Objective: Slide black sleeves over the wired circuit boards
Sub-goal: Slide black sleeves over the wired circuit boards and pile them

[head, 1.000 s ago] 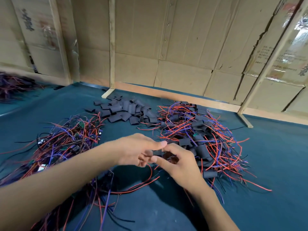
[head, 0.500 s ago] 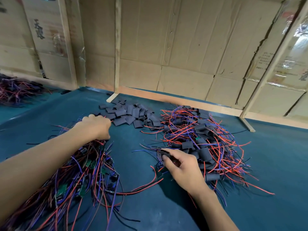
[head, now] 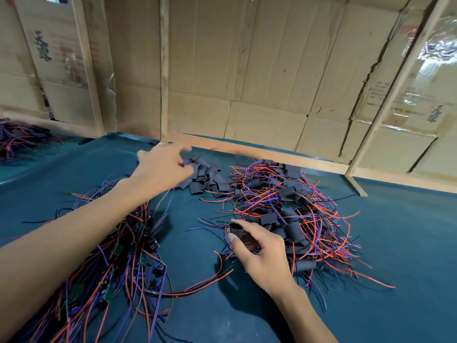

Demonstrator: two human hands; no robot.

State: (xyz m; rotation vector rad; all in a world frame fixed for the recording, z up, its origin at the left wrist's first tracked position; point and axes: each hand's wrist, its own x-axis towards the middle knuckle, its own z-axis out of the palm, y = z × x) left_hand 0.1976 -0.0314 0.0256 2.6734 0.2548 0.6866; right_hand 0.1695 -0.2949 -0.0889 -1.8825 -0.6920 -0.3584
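My right hand [head: 259, 251] pinches a sleeved circuit board [head: 238, 231] between thumb and fingers, at the near left edge of the heap of sleeved boards with red and blue wires [head: 291, 214]. My left hand [head: 163, 167] reaches over the far pile of loose black sleeves [head: 210, 179], its fingers spread and blurred above the pile's left side; I cannot tell whether it touches a sleeve. A tangle of bare wired boards [head: 118, 258] lies at the near left, under my left forearm.
Everything lies on a dark teal table cover [head: 395, 243]. Cardboard walls with wooden battens [head: 163, 70] close the back. Another bundle of wires [head: 17, 139] lies at the far left edge. A wooden strip [head: 356, 186] rests at the back right.
My left hand has moved from the bare-board tangle up and right to the loose sleeve pile. My right hand stays at the sleeved heap, still holding the sleeved board.
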